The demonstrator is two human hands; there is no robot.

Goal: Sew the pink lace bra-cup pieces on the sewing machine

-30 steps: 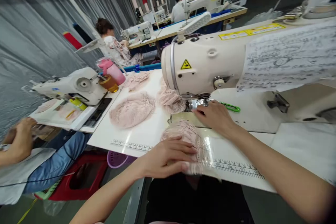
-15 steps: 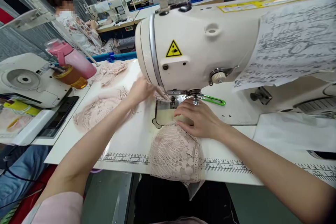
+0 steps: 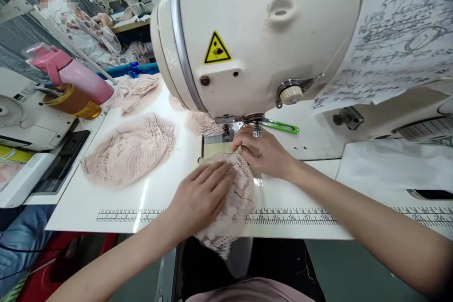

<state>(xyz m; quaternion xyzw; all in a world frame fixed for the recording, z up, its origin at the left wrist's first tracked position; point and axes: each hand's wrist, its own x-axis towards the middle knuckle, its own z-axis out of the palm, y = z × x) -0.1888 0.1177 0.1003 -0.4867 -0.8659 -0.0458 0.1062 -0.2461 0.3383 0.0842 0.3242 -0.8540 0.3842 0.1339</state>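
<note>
A pale pink lace cup [image 3: 231, 219] hangs over the front edge of the white sewing table, its upper edge just in front of the sewing machine's presser foot [image 3: 228, 130]. My left hand [image 3: 203, 193] lies flat across the lace, fingers stretched out. At the top edge of the same piece, my right hand [image 3: 265, 151] is closed, thumb and fingers pinching the fabric beside the needle area. Another lace part [image 3: 205, 124] lies left of the foot, partly behind the machine head [image 3: 255, 42]. Dark loose threads show on the lace.
More pink lace pieces [image 3: 130, 151] lie on the table's left side. Green thread snips [image 3: 283, 125] rest behind my right hand. A pink bottle [image 3: 81, 73] and an amber cup [image 3: 72, 101] stand at the left. Another person [image 3: 78, 23] sits at a machine behind.
My left hand has come from beside the machine head down and forward onto the lace cup. The cup has turned and narrowed under it. My right hand's fingers have curled at its edge.
</note>
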